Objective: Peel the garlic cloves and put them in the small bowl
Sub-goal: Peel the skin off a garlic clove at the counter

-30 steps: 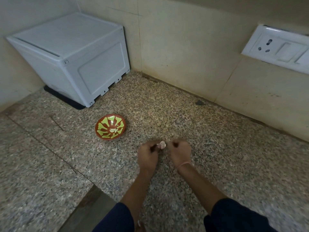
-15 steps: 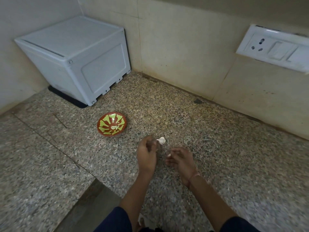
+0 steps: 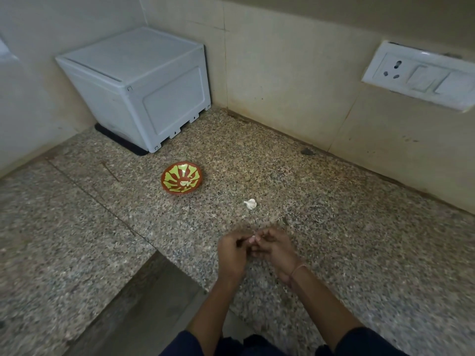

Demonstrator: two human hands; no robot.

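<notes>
Working close together just above a speckled granite surface (image 3: 334,227), a person's two hands meet fingertip to fingertip. The left hand (image 3: 231,255) and the right hand (image 3: 276,250) both have curled fingers. Between them they pinch a small pale garlic clove (image 3: 253,237), of which only a sliver shows. Blur hides whether its skin is off. Holding it in both hands at once suits picking the papery skin away with the nails, so peeling seems to be the step in hand.

A white lump of garlic (image 3: 250,203) lies on the surface just beyond the hands, likely kept within easy reach as the next piece. Further off to the left stands the small round bowl (image 3: 177,192) of red-brown clay painted with yellow-green petals. It is upright and holds a few pale pieces (image 3: 185,184) that look like peeled cloves. It sits apart from the hands, so each finished clove would need a short reach. A white plastic box (image 3: 136,86) fills the corner, and a white wall socket plate (image 3: 421,75) is mounted on the tiles.
</notes>
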